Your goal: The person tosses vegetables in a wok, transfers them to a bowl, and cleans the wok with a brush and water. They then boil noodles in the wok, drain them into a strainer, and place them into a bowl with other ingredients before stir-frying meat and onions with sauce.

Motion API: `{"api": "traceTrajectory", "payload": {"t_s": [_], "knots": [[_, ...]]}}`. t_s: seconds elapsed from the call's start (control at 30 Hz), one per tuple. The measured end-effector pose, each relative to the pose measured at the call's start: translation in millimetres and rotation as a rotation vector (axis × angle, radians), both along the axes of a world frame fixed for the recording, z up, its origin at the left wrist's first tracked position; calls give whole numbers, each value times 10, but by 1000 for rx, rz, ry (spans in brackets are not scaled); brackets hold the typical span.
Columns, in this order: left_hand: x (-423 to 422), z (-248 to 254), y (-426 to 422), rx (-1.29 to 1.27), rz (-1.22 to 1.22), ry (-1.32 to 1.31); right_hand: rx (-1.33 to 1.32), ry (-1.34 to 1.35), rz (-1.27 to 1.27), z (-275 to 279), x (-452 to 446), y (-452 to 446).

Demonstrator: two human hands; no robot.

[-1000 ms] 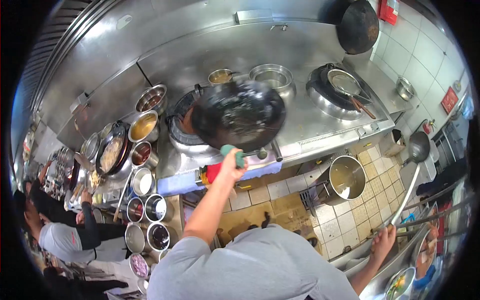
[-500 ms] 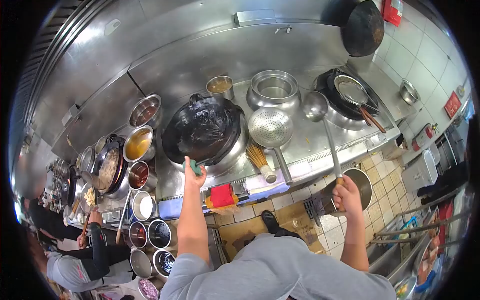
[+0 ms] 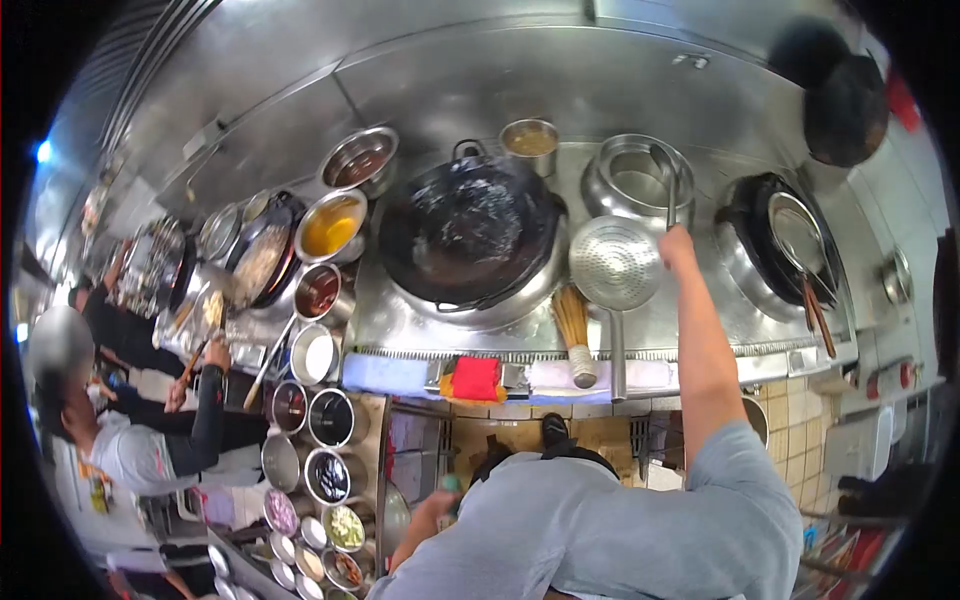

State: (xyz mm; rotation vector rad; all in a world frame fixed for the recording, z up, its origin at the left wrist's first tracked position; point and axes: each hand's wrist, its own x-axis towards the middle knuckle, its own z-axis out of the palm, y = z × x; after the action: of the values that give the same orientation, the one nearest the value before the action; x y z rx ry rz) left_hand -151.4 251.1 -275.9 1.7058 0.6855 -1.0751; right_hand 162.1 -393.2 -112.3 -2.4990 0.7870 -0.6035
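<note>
Currently, the wok (image 3: 465, 222) sits on its burner just off twelve o'clock from the middle of the view, its inside dark, wet and glossy. With the wok as the clock's centre, the steel pot (image 3: 603, 192) stands between two and three, and there the right hand (image 3: 677, 247) has its fingers wrapped firmly round the ladle (image 3: 672, 190), whose bowl is over the pot's mouth; I cannot tell whether it holds liquid. At six o'clock, low and close to the body, the left hand (image 3: 434, 507) is blurred, its fingers seemingly curled about a green cloth (image 3: 451, 484), how tightly I cannot tell. As for progress, the wok is already seated and wetted, while no solid food shows in it; purple pieces in a bowl (image 3: 282, 510) at seven o'clock lie apart from it. I judge the work at the wok to be at an early or in-between stage; how much remains, the view does not show. The perforated strainer (image 3: 616, 262) rests between three and four, beside the brush (image 3: 573, 330).
</note>
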Motion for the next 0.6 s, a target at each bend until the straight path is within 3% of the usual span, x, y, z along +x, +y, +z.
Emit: {"api": "traceTrajectory", "payload": {"t_s": [0.07, 0.13, 0.17, 0.27, 0.47, 0.53, 0.6], "knots": [[-545, -276, 322, 211, -326, -43, 1488, -153, 89, -260, 481, -480], [-871, -432, 560, 299, -486, -36, 2133, -426, 83, 535, 349, -167], [-957, -473, 644, 315, -503, -26, 2199, -601, 18, 795, 250, -8], [-1097, -587, 815, 327, -517, -18, 2326, -777, 126, 1099, 152, 260], [-586, -1196, 1174, 229, -423, -118, 2449, -890, 402, 1881, -272, 1220], [-146, -1116, 1186, 63, -241, -85, 2519, -960, 431, 2092, -374, 1536], [445, -408, 975, -151, 31, 12, 2605, -949, 470, 2234, -518, 1854]]}}
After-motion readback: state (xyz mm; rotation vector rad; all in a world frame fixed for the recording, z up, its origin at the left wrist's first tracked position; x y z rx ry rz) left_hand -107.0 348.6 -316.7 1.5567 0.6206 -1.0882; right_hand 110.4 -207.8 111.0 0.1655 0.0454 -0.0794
